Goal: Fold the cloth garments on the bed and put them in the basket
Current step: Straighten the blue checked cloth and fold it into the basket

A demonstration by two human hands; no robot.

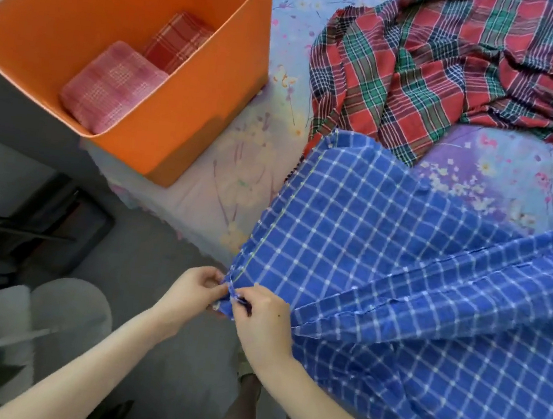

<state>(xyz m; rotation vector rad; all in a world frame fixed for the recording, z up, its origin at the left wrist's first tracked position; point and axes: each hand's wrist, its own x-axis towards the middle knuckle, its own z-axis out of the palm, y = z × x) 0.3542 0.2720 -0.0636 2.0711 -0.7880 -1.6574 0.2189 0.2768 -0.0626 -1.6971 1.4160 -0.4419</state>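
Observation:
A blue checked cloth [400, 258] hangs from the bed's near edge down toward me. My left hand [195, 286] and my right hand [262, 318] both pinch its lower left corner, close together. A red and green plaid cloth [439, 66] lies crumpled at the back of the bed. The orange basket [211, 105] stands on the bed's left corner. Inside it lie a folded pink checked cloth [110, 87] and a folded red checked cloth [177, 39].
The bed has a floral sheet [498, 158] in pale blue and purple. Grey floor lies to the left below the bed. A dark frame [50, 218] and a pale grey round stool [71, 306] stand on the floor at left.

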